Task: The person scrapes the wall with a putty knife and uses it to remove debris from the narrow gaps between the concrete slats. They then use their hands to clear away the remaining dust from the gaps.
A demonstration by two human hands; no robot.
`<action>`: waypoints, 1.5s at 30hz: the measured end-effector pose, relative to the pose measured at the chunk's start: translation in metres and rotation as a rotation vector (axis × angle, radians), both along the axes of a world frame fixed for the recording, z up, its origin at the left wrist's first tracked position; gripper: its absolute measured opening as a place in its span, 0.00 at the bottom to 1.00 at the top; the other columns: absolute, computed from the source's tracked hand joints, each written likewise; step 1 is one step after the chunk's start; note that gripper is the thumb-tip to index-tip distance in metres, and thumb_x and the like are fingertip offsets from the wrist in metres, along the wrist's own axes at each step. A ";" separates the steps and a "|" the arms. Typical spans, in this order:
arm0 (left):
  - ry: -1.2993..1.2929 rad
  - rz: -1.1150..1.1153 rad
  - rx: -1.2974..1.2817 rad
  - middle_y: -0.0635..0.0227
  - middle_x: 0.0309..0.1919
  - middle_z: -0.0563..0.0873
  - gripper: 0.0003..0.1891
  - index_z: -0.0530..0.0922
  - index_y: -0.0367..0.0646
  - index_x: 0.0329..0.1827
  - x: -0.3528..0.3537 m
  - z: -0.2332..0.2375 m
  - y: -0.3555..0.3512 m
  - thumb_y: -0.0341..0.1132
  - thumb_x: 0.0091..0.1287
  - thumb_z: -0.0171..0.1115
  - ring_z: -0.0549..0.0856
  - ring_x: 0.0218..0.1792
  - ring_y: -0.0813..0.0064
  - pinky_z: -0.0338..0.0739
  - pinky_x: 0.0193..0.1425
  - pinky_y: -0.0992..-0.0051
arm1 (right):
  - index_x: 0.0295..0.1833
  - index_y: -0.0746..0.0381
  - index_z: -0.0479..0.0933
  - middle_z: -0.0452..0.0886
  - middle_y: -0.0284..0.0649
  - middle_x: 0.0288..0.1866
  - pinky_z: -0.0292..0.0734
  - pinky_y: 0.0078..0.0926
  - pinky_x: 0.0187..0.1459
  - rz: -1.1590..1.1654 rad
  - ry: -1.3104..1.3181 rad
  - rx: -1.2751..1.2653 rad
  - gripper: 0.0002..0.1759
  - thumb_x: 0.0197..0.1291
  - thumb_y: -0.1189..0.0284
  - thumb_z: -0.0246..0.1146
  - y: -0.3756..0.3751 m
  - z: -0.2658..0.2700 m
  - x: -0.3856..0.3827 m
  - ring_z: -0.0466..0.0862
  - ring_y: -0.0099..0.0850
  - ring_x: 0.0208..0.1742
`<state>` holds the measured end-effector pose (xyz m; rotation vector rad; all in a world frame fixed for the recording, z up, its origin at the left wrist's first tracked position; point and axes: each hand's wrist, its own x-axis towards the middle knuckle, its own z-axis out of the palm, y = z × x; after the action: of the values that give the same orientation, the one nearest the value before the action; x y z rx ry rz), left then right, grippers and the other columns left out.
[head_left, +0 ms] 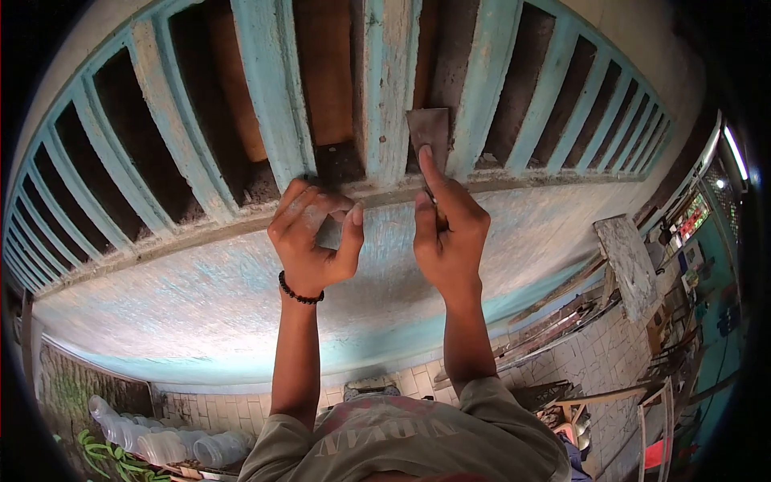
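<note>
My right hand (451, 233) grips a flat, dark scraper (431, 132). Its index finger lies stretched along the blade, and the handle is mostly hidden in the palm. The blade's wide end points up beside a slat (389, 96) with peeling turquoise paint. My left hand (312, 237), with a black bead bracelet on the wrist, is empty. Its fingers are bent towards the ledge (241, 218) under the slats, and the thumb stands apart from them. Whitish dust marks those fingers.
Below the ledge runs a wall (201, 281) with worn, patchy paint. Clear plastic containers (165, 442) stand at lower left near green leaves (104, 458). A weathered board (629, 265) and long wooden pieces lie at right above the tiled floor (590, 361).
</note>
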<state>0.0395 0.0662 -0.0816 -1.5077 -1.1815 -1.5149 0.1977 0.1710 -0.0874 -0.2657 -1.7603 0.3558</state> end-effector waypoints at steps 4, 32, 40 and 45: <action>-0.004 -0.007 -0.039 0.69 0.22 0.82 0.03 0.84 0.42 0.28 0.001 0.002 -0.001 0.29 0.57 0.70 0.80 0.29 0.67 0.73 0.33 0.72 | 0.75 0.57 0.79 0.69 0.31 0.26 0.61 0.18 0.26 -0.011 0.059 0.069 0.34 0.63 0.88 0.61 0.008 0.012 -0.007 0.64 0.15 0.24; -0.054 -0.095 -0.064 0.67 0.25 0.85 0.04 0.83 0.41 0.28 0.001 0.006 -0.008 0.28 0.59 0.71 0.83 0.30 0.66 0.78 0.39 0.71 | 0.75 0.57 0.79 0.68 0.28 0.21 0.59 0.16 0.25 0.055 0.058 -0.023 0.33 0.64 0.87 0.59 0.001 0.041 -0.004 0.62 0.11 0.21; -0.079 -0.143 -0.070 0.66 0.26 0.87 0.05 0.83 0.40 0.27 -0.002 0.007 -0.010 0.28 0.59 0.71 0.84 0.31 0.66 0.79 0.40 0.71 | 0.72 0.61 0.80 0.81 0.46 0.30 0.74 0.27 0.30 0.001 0.008 -0.066 0.33 0.60 0.88 0.59 -0.007 0.035 0.000 0.76 0.27 0.24; -0.076 -0.141 -0.095 0.66 0.26 0.87 0.04 0.83 0.40 0.28 -0.002 0.007 -0.011 0.28 0.59 0.71 0.84 0.31 0.65 0.79 0.41 0.71 | 0.73 0.60 0.80 0.80 0.46 0.30 0.74 0.27 0.30 0.023 -0.006 -0.074 0.34 0.59 0.88 0.59 -0.003 0.053 0.003 0.75 0.26 0.24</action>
<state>0.0377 0.0551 -0.0748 -1.6386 -1.2285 -1.6421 0.2007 0.1680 -0.0346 -0.3001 -1.7590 0.4376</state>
